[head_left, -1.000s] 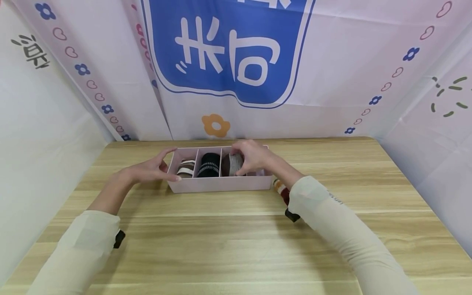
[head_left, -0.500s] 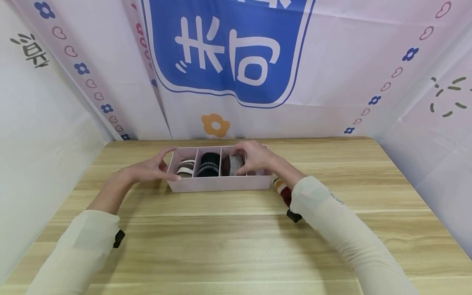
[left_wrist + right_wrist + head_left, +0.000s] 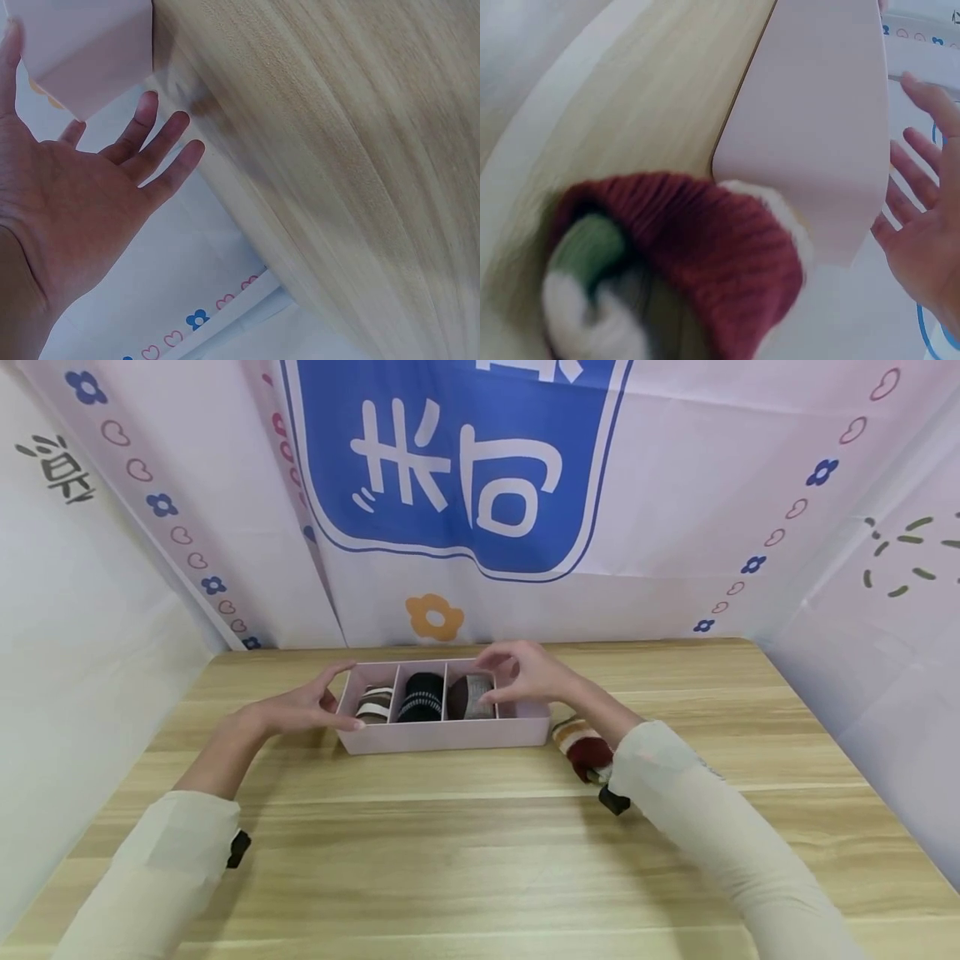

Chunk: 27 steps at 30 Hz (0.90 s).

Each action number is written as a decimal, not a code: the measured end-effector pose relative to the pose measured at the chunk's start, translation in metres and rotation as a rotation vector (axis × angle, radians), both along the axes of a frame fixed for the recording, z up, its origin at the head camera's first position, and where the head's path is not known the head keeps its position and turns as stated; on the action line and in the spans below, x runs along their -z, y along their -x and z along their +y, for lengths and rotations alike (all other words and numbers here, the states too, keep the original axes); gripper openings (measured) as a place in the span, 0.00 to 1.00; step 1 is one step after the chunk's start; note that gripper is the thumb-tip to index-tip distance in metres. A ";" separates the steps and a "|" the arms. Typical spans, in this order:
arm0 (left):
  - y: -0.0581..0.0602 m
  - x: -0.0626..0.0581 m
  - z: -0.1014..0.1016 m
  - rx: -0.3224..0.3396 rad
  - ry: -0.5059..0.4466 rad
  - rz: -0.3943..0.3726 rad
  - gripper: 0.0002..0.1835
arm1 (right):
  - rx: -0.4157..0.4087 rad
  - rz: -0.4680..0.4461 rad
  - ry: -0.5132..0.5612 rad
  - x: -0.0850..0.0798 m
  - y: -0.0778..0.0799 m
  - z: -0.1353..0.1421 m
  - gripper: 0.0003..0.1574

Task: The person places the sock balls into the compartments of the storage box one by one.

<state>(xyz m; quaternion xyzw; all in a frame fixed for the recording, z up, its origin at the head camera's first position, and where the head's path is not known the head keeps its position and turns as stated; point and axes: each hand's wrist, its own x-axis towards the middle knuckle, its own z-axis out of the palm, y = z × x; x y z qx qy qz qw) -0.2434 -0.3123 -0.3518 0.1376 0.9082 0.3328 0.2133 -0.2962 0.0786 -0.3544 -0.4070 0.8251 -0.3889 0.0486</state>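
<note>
A pink divided box (image 3: 450,737) stands near the back of the table. My left hand (image 3: 300,706) holds its left end between thumb and index finger; in the left wrist view the other fingers (image 3: 172,172) stick out free. Rolled socks fill three compartments: brown-and-white striped socks (image 3: 374,704), black socks (image 3: 422,697) and brown-and-grey socks (image 3: 471,696). Over the right-hand compartment hovers my right hand (image 3: 532,675), fingers loosely bent, thumb tip near the grey side of that last roll, nothing in its grasp. The hand partly hides the compartment.
Striped dark-red rolled socks (image 3: 581,745) lie on the wooden table (image 3: 450,860) by the box's front right corner, partly under my right forearm. They loom large in the right wrist view. A printed cloth (image 3: 645,602) hangs close behind the box.
My right hand has come off the brown-and-grey socks and shifted slightly right, uncovering more of them and of the dark-red socks. My left hand keeps its place on the box.
</note>
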 end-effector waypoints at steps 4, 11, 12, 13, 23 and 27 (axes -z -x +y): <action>0.000 0.000 0.000 -0.001 0.005 0.000 0.60 | 0.007 -0.083 0.095 0.002 -0.003 0.007 0.34; 0.000 0.001 0.001 -0.005 0.015 0.002 0.60 | 0.014 -0.174 0.192 0.001 -0.010 0.021 0.31; 0.000 0.001 0.001 -0.005 0.015 0.002 0.60 | 0.017 -0.170 0.187 0.001 -0.011 0.023 0.31; 0.000 0.001 0.001 -0.005 0.014 0.002 0.60 | 0.019 -0.165 0.179 0.000 -0.012 0.026 0.31; -0.001 0.000 0.000 0.004 0.020 0.015 0.60 | 0.013 -0.077 0.103 -0.006 -0.014 0.054 0.28; -0.001 0.000 0.000 0.006 0.020 0.021 0.60 | 0.034 -0.064 0.075 -0.008 -0.015 0.066 0.28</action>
